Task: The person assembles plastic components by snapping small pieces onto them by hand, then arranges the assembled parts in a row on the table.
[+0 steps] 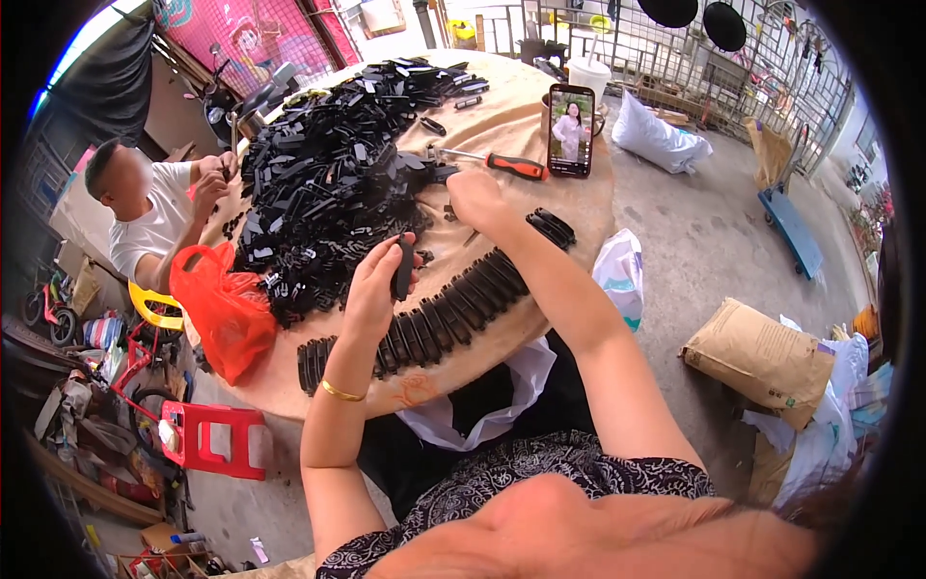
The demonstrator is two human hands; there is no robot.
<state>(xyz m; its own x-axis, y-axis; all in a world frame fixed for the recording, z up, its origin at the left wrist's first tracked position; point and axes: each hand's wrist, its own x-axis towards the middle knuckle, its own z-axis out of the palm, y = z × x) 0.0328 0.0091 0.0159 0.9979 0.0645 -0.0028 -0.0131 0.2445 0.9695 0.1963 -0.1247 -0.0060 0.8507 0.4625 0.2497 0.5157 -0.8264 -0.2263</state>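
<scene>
My left hand (374, 285) grips a flat black plastic piece (403, 270), held upright over the round table (540, 145). My right hand (479, 201) rests on the tabletop beside the big heap of black plastic parts (328, 174), fingers curled; whether it holds a small part I cannot tell. A curved row of stacked black pieces (453, 304) runs along the near table edge, just under both hands. A screwdriver with an orange and black handle (502, 164) lies just beyond my right hand.
A phone (570, 130) stands propped behind the screwdriver, a white cup (588, 75) behind it. An orange plastic bag (224, 309) hangs at the table's left edge. Another person (145, 212) sits at the left, hands at the heap. A red stool (214, 439) and sacks (762, 357) stand on the floor.
</scene>
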